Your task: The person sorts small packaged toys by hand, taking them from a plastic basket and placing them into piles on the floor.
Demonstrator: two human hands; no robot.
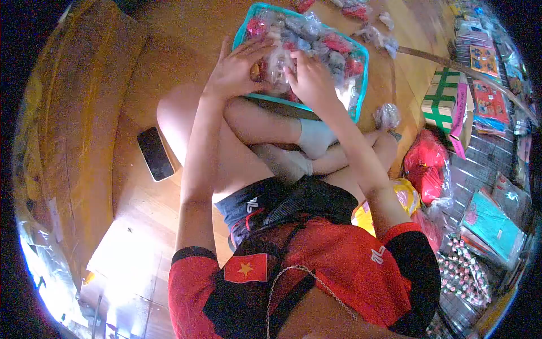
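Note:
A turquoise-rimmed basket (366, 73) full of small clear plastic packets (339, 42), with red and grey contents, stands in front of my crossed legs. Over its left side lies my left hand (240, 70), fingers stretched across the packets and thumb apart. An orange-brown item (257, 72) shows beside that palm. My right hand (311, 79) reaches in from the right, its fingers bent against a clear plastic bag (278, 63) between the two hands. What exactly lies under my fingertips is partly hidden.
A phone (155, 153) rests on the wooden floor at left. Loose plastic packets (387, 116) lie beyond and right of the basket. Further right are a green-taped cardboard box (443, 101), a red bagged bundle (426, 166), turquoise packages (491, 223) and a pink-and-white beaded bunch (466, 271).

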